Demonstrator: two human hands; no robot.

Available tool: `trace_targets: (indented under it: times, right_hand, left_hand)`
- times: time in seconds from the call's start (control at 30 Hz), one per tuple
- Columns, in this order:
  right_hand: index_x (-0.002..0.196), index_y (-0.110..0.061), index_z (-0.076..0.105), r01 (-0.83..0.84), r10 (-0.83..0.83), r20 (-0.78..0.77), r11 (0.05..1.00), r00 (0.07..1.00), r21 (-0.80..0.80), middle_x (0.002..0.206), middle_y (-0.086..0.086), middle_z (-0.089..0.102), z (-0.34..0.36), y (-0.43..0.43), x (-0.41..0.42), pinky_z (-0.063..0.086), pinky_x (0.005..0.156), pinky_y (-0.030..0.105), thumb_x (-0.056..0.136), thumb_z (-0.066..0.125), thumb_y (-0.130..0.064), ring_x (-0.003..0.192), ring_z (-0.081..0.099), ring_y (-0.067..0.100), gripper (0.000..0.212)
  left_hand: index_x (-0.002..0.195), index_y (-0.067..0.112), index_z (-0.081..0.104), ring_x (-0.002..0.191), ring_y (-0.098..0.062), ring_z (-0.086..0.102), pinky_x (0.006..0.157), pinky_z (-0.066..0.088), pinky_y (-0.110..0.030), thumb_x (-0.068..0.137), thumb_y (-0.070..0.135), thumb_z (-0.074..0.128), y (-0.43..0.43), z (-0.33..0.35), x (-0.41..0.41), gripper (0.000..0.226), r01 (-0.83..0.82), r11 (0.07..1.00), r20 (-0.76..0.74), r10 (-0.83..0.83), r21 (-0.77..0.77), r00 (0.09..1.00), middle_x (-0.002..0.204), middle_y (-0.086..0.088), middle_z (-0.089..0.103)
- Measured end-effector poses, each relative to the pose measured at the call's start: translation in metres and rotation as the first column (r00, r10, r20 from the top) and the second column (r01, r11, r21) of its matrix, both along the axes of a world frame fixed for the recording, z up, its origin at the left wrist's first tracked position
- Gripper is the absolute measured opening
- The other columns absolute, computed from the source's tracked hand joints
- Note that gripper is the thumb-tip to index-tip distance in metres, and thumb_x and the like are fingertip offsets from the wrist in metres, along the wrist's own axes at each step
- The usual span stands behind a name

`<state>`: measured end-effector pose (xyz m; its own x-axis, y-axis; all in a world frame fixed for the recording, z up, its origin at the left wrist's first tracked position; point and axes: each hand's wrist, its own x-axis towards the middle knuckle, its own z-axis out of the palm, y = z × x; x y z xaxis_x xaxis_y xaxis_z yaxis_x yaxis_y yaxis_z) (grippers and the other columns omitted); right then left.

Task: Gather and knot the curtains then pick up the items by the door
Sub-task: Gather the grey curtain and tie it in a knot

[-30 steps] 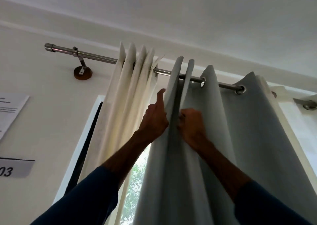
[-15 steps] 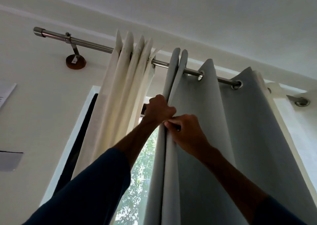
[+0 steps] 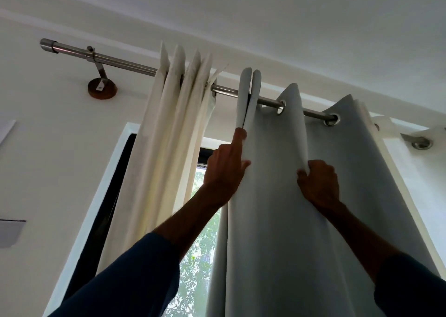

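Now | left hand (image 3: 225, 171) pinches grey curtain (image 3: 277, 232) fold | right hand (image 3: 317, 184) clutches next pleat

Daylight comes through the window (image 3: 200, 256), mildly blown out around the foliage. In front of the window the grey curtain (image 3: 277, 220) looks flat and dull, and the left hand (image 3: 224, 169) and right hand (image 3: 318, 186) are dark, near silhouettes. Left of the window the wall (image 3: 60, 159) is dim. The curtain rod (image 3: 120, 62) bows with wide-angle distortion; focus is sharp.
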<state>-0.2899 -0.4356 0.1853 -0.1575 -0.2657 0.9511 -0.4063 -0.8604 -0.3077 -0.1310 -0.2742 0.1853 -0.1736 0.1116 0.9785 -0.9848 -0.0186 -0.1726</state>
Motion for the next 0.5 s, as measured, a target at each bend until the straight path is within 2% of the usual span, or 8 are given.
trace_targets:
  times: [0.07,0.13,0.2,0.27,0.37,0.43,0.5]
  right_hand:
    - [0.110,0.011,0.062,0.007,-0.007,0.007,0.993,1.000,-0.115,0.110,0.033,0.062,-0.003,0.010,0.011,0.046,0.082,0.045,0.097,0.059,-0.016,0.101,0.059,0.049,0.030]
    - [0.096,0.007,0.061,0.011,-0.018,-0.030,0.976,0.999,-0.219,0.098,0.033,0.061,-0.003,0.023,0.022,0.045,0.074,0.046,0.094,0.050,-0.019,0.090,0.060,0.050,0.028]
    - [0.084,-0.003,0.055,0.026,-0.044,-0.081,0.977,0.996,-0.212,0.095,0.030,0.063,0.004,0.042,0.027,0.041,0.069,0.040,0.094,0.051,-0.018,0.088,0.061,0.047,0.019]
    - [0.080,-0.009,0.053,0.042,-0.069,-0.115,0.974,0.991,-0.222,0.095,0.025,0.065,0.013,0.058,0.032,0.039,0.067,0.035,0.093,0.057,-0.013,0.088,0.063,0.043,0.014]
    - [0.084,-0.007,0.061,0.010,-0.054,-0.147,0.960,0.988,-0.281,0.091,0.020,0.068,0.024,0.084,0.043,0.050,0.071,0.040,0.093,0.058,-0.013,0.086,0.067,0.038,0.011]
    - [0.080,-0.011,0.057,-0.018,-0.031,-0.157,0.953,0.987,-0.302,0.091,0.022,0.067,0.025,0.099,0.050,0.048,0.072,0.040,0.091,0.058,-0.013,0.087,0.064,0.040,0.012]
    - [0.073,-0.016,0.048,-0.023,-0.044,-0.203,0.949,0.978,-0.316,0.085,0.018,0.065,0.022,0.106,0.052,0.043,0.067,0.038,0.088,0.058,-0.010,0.081,0.062,0.038,0.020]
  left_hand:
    - [0.134,0.015,0.050,0.087,-0.024,0.060,0.073,0.036,-0.027,0.096,0.026,0.067,0.003,-0.003,0.001,0.043,-0.005,1.000,0.049,0.006,-0.017,0.999,0.093,-0.009,0.064]
    - [0.132,0.015,0.056,0.086,-0.024,0.064,0.071,0.040,-0.027,0.098,0.023,0.064,0.007,-0.004,0.002,0.036,0.004,1.000,0.100,-0.003,-0.009,0.995,0.089,-0.009,0.067]
    - [0.131,0.017,0.057,0.077,-0.022,0.066,0.067,0.047,-0.031,0.098,0.020,0.063,0.009,-0.002,0.001,0.034,-0.028,0.999,0.147,0.023,0.029,0.989,0.084,-0.007,0.070]
    - [0.125,0.020,0.062,0.078,-0.024,0.069,0.067,0.050,-0.031,0.096,0.017,0.062,0.007,0.004,0.003,0.029,-0.076,0.995,0.172,0.064,0.065,0.983,0.085,-0.006,0.072]
    - [0.099,0.010,0.074,0.085,-0.033,0.070,0.064,0.039,-0.029,0.091,0.008,0.061,0.005,0.013,0.002,0.015,-0.140,0.973,0.146,0.114,0.182,0.983,0.092,-0.013,0.074]
    - [0.080,0.002,0.067,0.081,-0.040,0.065,0.061,0.034,-0.033,0.085,0.008,0.063,0.006,0.016,-0.002,0.009,-0.140,0.958,0.094,0.120,0.252,0.988,0.085,-0.020,0.068]
    - [0.063,0.006,0.054,0.078,-0.041,0.062,0.060,0.032,-0.033,0.079,0.006,0.063,0.003,0.018,-0.003,0.019,-0.130,0.941,0.039,0.124,0.312,0.991,0.072,-0.017,0.058]
